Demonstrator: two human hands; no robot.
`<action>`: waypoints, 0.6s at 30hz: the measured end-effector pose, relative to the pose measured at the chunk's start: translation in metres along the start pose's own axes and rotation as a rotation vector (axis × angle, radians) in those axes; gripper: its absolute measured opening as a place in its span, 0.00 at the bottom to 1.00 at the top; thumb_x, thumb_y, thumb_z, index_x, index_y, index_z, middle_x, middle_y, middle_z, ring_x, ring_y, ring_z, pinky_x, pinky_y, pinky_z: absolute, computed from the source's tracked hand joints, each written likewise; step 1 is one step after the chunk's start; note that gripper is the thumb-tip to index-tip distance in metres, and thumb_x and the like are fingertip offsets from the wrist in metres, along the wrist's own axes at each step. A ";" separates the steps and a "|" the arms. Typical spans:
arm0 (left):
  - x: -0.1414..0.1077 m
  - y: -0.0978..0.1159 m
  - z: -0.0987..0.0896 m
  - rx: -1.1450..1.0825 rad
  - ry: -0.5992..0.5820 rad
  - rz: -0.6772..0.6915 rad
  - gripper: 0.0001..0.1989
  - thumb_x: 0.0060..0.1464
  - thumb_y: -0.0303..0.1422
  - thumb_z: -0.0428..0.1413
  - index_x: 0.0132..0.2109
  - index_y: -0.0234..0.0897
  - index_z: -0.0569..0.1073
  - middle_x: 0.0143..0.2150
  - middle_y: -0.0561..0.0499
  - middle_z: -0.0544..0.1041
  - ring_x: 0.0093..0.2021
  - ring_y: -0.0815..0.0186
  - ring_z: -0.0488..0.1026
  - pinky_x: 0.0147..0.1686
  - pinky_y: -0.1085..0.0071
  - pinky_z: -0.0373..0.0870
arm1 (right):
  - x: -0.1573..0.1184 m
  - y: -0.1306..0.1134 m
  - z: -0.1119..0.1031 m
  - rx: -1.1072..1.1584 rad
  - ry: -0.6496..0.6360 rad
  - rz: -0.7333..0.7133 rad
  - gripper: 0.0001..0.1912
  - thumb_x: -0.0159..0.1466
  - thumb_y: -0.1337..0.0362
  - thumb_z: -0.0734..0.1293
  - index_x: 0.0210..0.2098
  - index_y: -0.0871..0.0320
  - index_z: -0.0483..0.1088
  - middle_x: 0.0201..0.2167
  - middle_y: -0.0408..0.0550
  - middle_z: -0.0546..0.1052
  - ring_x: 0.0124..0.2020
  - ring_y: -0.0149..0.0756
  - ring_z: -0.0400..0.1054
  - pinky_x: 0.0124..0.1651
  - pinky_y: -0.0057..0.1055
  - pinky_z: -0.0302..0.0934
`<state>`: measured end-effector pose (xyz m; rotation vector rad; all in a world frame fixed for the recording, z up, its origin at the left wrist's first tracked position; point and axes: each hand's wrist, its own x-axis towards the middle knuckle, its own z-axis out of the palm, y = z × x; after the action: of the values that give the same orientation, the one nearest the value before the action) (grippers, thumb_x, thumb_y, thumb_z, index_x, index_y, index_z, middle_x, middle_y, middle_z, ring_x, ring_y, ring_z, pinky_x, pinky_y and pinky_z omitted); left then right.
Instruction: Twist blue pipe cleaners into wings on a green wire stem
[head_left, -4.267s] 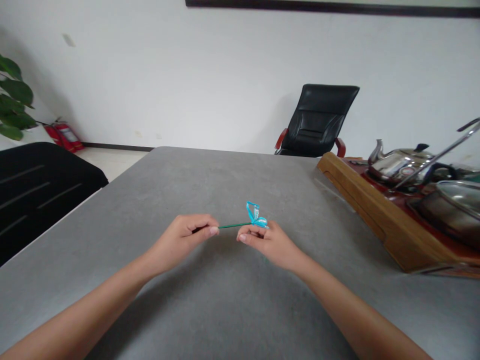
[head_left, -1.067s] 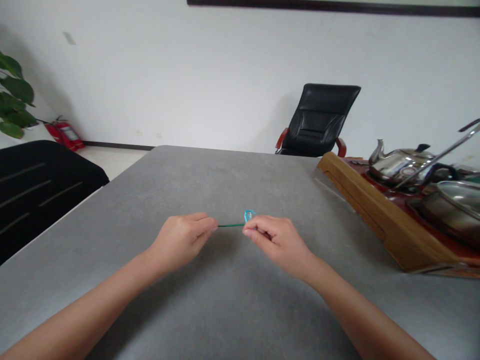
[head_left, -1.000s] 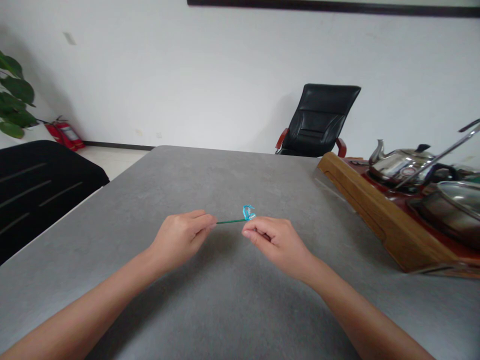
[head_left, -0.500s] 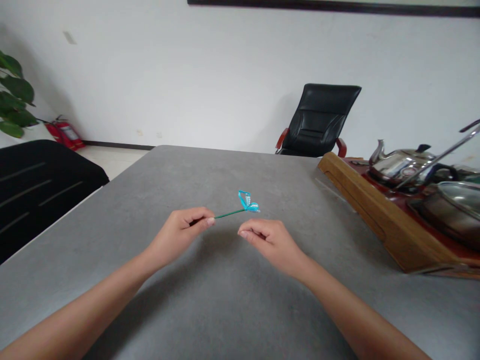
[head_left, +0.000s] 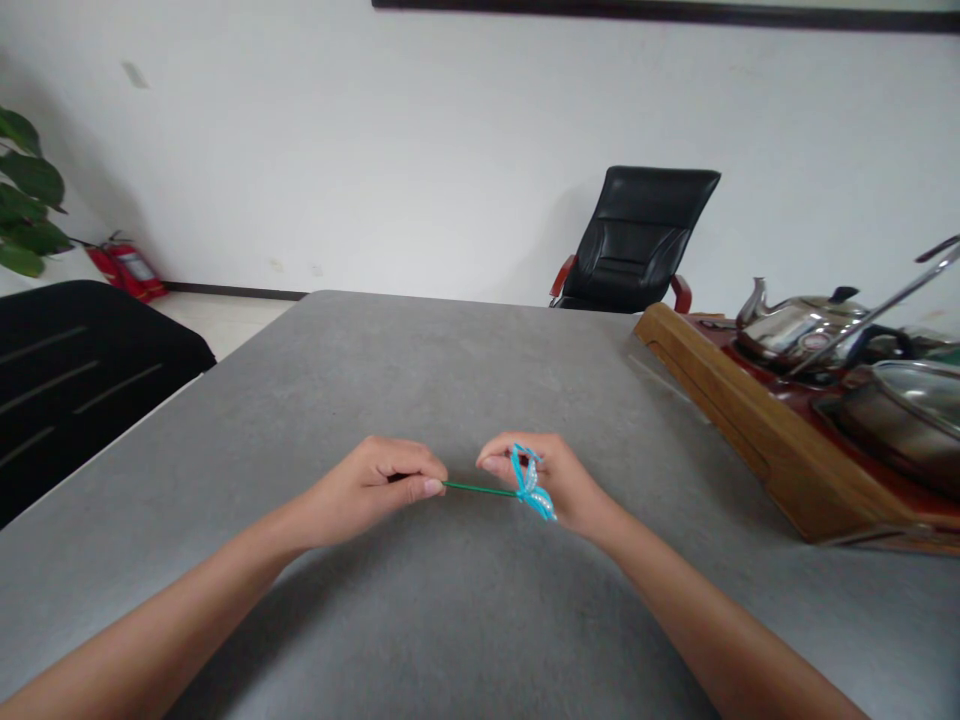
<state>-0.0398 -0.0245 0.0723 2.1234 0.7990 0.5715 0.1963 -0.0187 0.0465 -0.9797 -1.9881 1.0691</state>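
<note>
A blue beaded craft flower [head_left: 533,488] with a few looped petals and pale beads inside them sits at the end of a thin green stem [head_left: 480,489]. My left hand [head_left: 394,488] pinches the stem's other end between thumb and forefinger, so it points to the right, nearly level above the table. My right hand [head_left: 571,485] is behind the flower, which overlaps it in the view. Its thumb and forefinger are pressed together in a pinch; whatever may be between them is hidden or too small to tell.
A grey table [head_left: 360,360] spreads under my hands. To the right, a wooden tea tray [head_left: 739,430] bears a steel kettle [head_left: 802,330] and a glass-lidded pot [head_left: 911,410]. A black office chair [head_left: 645,235] stands beyond the table, and another dark chair [head_left: 90,370] at the left.
My left hand has moved slightly right and down, bringing the flower toward me and in front of my right hand. My right hand has stayed nearly in place, still pinched.
</note>
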 end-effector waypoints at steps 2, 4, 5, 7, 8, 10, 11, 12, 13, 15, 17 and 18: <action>0.000 0.000 0.001 0.029 -0.058 0.047 0.14 0.62 0.35 0.48 0.33 0.34 0.74 0.28 0.53 0.70 0.29 0.71 0.66 0.32 0.76 0.62 | 0.001 0.001 -0.001 -0.012 -0.007 0.033 0.12 0.63 0.58 0.63 0.30 0.59 0.73 0.26 0.44 0.73 0.29 0.31 0.65 0.31 0.26 0.56; 0.000 0.001 0.002 0.062 -0.108 0.080 0.14 0.63 0.34 0.47 0.34 0.34 0.74 0.28 0.52 0.71 0.29 0.71 0.66 0.32 0.76 0.62 | 0.001 0.002 -0.003 -0.021 -0.031 0.045 0.12 0.63 0.59 0.64 0.30 0.59 0.74 0.26 0.44 0.74 0.28 0.31 0.64 0.31 0.26 0.56; 0.000 0.001 0.003 0.088 -0.127 0.089 0.14 0.63 0.33 0.47 0.34 0.34 0.74 0.29 0.52 0.71 0.30 0.71 0.67 0.32 0.76 0.61 | 0.001 0.002 -0.004 -0.022 -0.037 0.051 0.12 0.62 0.59 0.64 0.30 0.59 0.74 0.26 0.44 0.73 0.28 0.30 0.63 0.31 0.26 0.56; -0.001 0.001 0.004 0.164 -0.154 0.100 0.14 0.63 0.32 0.46 0.34 0.34 0.74 0.29 0.52 0.71 0.30 0.71 0.67 0.32 0.76 0.61 | 0.002 0.003 -0.006 -0.028 -0.040 0.071 0.11 0.62 0.60 0.64 0.30 0.60 0.74 0.23 0.42 0.71 0.26 0.28 0.61 0.29 0.25 0.54; -0.001 0.000 0.005 0.212 -0.159 0.102 0.13 0.63 0.31 0.46 0.34 0.35 0.74 0.29 0.52 0.70 0.30 0.71 0.67 0.32 0.76 0.61 | 0.002 0.003 -0.007 -0.035 -0.041 0.085 0.10 0.61 0.60 0.65 0.29 0.60 0.74 0.22 0.41 0.70 0.24 0.27 0.59 0.28 0.24 0.53; -0.001 0.000 0.007 0.317 -0.156 0.102 0.13 0.63 0.30 0.46 0.35 0.36 0.74 0.28 0.53 0.70 0.29 0.71 0.68 0.31 0.76 0.60 | 0.002 0.002 -0.008 -0.050 -0.047 0.110 0.10 0.61 0.61 0.65 0.28 0.60 0.74 0.18 0.39 0.65 0.22 0.26 0.55 0.25 0.24 0.49; -0.002 -0.001 0.007 0.366 -0.151 0.103 0.13 0.63 0.30 0.46 0.34 0.36 0.74 0.28 0.53 0.71 0.29 0.71 0.68 0.31 0.76 0.59 | 0.001 0.001 -0.008 -0.057 -0.049 0.116 0.10 0.61 0.61 0.65 0.28 0.60 0.73 0.18 0.38 0.63 0.21 0.25 0.54 0.24 0.23 0.48; -0.002 -0.002 0.008 0.410 -0.143 0.103 0.13 0.63 0.30 0.46 0.34 0.36 0.74 0.27 0.53 0.71 0.28 0.70 0.68 0.30 0.76 0.59 | 0.001 0.000 -0.009 -0.066 -0.048 0.117 0.10 0.61 0.61 0.65 0.28 0.60 0.73 0.17 0.37 0.62 0.20 0.25 0.54 0.24 0.23 0.48; -0.002 -0.003 0.008 0.449 -0.131 0.102 0.13 0.63 0.30 0.46 0.34 0.37 0.74 0.27 0.53 0.71 0.28 0.70 0.68 0.29 0.76 0.58 | 0.001 -0.002 -0.009 -0.079 -0.041 0.112 0.10 0.61 0.61 0.64 0.28 0.60 0.73 0.17 0.37 0.62 0.20 0.25 0.54 0.23 0.23 0.48; -0.002 -0.004 0.009 0.518 -0.101 0.093 0.14 0.63 0.30 0.46 0.33 0.37 0.73 0.27 0.53 0.71 0.28 0.70 0.69 0.28 0.76 0.58 | 0.000 -0.006 -0.008 -0.123 -0.014 0.089 0.10 0.62 0.62 0.64 0.27 0.60 0.73 0.18 0.38 0.65 0.21 0.26 0.56 0.25 0.23 0.49; -0.001 -0.006 0.008 0.577 -0.056 0.073 0.14 0.62 0.30 0.46 0.33 0.37 0.73 0.27 0.53 0.71 0.27 0.70 0.69 0.27 0.76 0.57 | -0.001 -0.011 -0.008 -0.183 0.023 0.059 0.10 0.62 0.63 0.64 0.27 0.59 0.73 0.20 0.40 0.68 0.23 0.27 0.59 0.26 0.24 0.50; -0.001 -0.007 0.008 0.599 -0.031 0.059 0.13 0.62 0.30 0.46 0.33 0.37 0.73 0.27 0.53 0.71 0.27 0.70 0.69 0.27 0.76 0.56 | -0.002 -0.014 -0.008 -0.214 0.040 0.045 0.10 0.62 0.64 0.64 0.27 0.59 0.73 0.20 0.40 0.69 0.23 0.27 0.60 0.26 0.24 0.51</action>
<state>-0.0381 -0.0258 0.0619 2.6978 0.9804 0.3507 0.1998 -0.0225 0.0617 -1.1530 -2.0878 0.8654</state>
